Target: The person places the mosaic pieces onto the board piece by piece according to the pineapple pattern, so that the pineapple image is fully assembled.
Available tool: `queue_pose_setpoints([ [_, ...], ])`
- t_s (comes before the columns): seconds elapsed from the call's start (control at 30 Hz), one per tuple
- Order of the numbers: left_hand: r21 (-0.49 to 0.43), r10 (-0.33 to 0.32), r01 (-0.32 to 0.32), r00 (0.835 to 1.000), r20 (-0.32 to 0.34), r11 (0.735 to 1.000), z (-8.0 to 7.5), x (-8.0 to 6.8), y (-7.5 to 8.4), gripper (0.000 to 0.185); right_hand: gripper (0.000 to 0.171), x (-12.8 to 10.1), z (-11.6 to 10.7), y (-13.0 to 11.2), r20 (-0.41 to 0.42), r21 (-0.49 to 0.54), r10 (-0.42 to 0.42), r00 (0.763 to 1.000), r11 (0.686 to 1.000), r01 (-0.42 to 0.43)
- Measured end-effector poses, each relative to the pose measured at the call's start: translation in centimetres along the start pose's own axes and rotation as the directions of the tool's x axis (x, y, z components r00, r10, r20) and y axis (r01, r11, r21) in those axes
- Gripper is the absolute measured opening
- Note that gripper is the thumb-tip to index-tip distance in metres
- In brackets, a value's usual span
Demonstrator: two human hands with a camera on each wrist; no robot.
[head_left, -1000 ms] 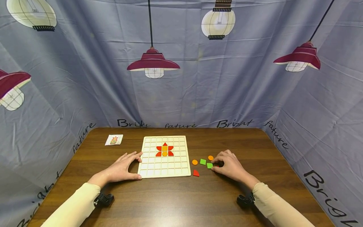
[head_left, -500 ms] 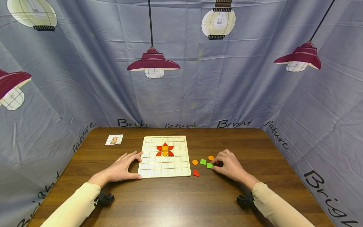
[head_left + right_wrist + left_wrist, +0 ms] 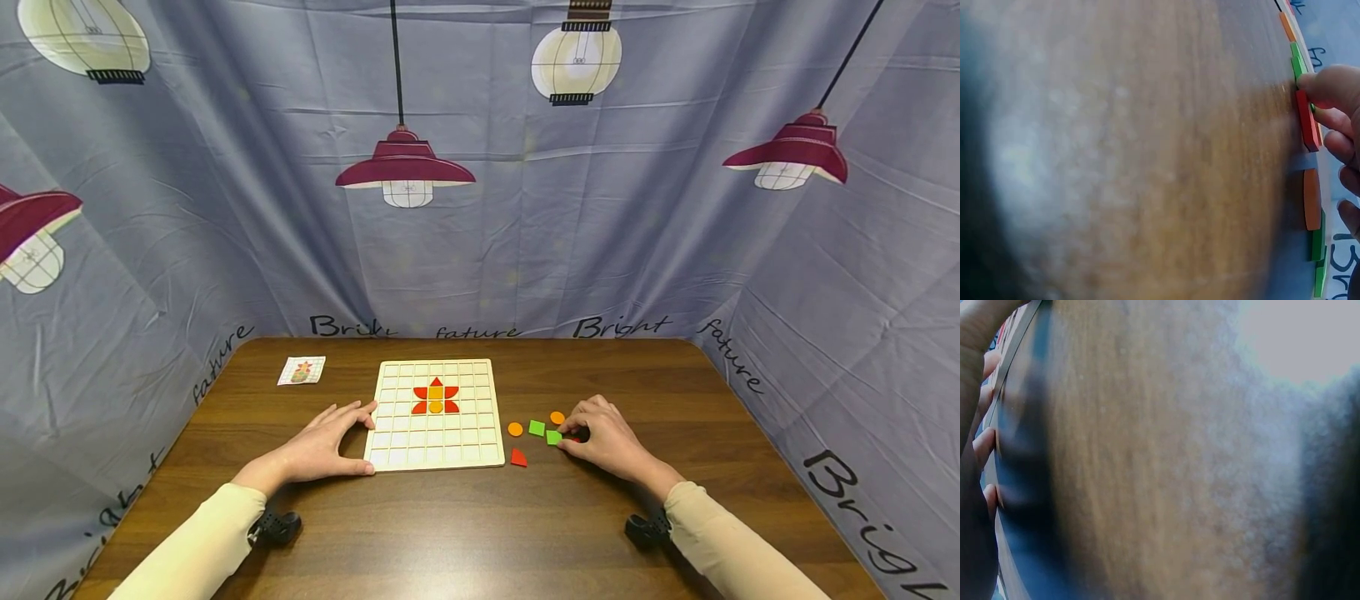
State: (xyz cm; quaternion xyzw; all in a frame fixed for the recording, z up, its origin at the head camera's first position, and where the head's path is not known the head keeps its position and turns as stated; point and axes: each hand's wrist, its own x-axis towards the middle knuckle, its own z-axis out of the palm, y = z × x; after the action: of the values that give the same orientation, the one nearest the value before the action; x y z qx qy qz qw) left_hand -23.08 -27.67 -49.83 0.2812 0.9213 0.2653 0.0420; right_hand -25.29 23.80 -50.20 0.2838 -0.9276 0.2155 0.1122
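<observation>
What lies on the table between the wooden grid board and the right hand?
In the head view, loose pieces lie between the grid board and the right hand: an orange circle, a red piece, two green squares and another orange circle.

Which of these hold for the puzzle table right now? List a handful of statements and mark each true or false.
1. The left hand rests against the left edge of the wooden grid board. True.
2. The flower pattern on the board is made of blue pieces. False: it is red with yellow and orange in the middle.
3. The right hand is at the loose pieces beside the board, its fingers touching a green square. True.
4. The small picture card lies to the right of the board. False: it lies at the far left of the board.
5. A loose red piece lies on the table near the board's lower right corner. True.
</observation>
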Motion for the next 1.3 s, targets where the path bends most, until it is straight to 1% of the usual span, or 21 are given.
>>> queue_pose_setpoints([
  [0.2, -0.001, -0.005, 0.005, 1.0, 0.005, 1.0, 0.0, 0.0, 0.1, 0.061, 0.019, 0.6, -0.7, -0.1, -0.029, -0.005, 0.006, 1.0, 1.0, -0.006],
  [0.3, 0.003, -0.007, 0.007, 1.0, 0.004, 1.0, 0.0, 0.0, 0.1, 0.061, 0.018, 1.5, -0.8, -0.6, -0.032, 0.001, -0.004, 0.999, 1.0, 0.004],
  [0.37, 0.006, -0.007, 0.007, 1.0, 0.004, 1.0, -0.1, 0.0, 0.0, 0.061, 0.017, 2.5, -0.6, -1.4, -0.026, 0.016, -0.019, 0.999, 1.0, 0.02],
  [0.53, 0.01, -0.001, 0.001, 1.0, 0.008, 1.0, 0.0, 0.0, -0.1, 0.061, 0.016, 5.3, 0.8, -4.3, -0.017, 0.052, -0.067, 0.998, 0.996, 0.068],
  [0.7, 0.006, -0.004, 0.004, 1.0, 0.006, 1.0, 0.0, 0.1, -0.1, 0.06, 0.015, 8.2, 2.6, -7.6, -0.019, 0.058, -0.127, 0.992, 0.99, 0.128],
  [0.87, 0.001, -0.01, 0.01, 1.0, 0.008, 1.0, 0.0, 0.1, 0.0, 0.061, 0.014, 10.1, 4.4, -10.1, 0.01, 0.04, -0.155, 0.988, 0.987, 0.155],
  [1.0, 0.002, -0.013, 0.013, 1.0, 0.008, 1.0, 0.0, 0.0, 0.0, 0.061, 0.013, 10.9, 5.9, -11.2, 0.027, 0.01, -0.154, 0.988, 0.988, 0.154],
  [1.13, -0.002, -0.017, 0.017, 1.0, 0.009, 1.0, 0.0, 0.0, 0.1, 0.061, 0.013, 11.4, 7.1, -11.8, 0.036, -0.021, -0.132, 0.991, 0.991, 0.133],
  [1.3, 0.003, -0.012, 0.012, 1.0, 0.003, 1.0, 0.0, 0.0, 0.0, 0.061, 0.015, 11.7, 8.0, -12.1, 0.021, -0.031, -0.121, 0.992, 0.992, 0.121],
])
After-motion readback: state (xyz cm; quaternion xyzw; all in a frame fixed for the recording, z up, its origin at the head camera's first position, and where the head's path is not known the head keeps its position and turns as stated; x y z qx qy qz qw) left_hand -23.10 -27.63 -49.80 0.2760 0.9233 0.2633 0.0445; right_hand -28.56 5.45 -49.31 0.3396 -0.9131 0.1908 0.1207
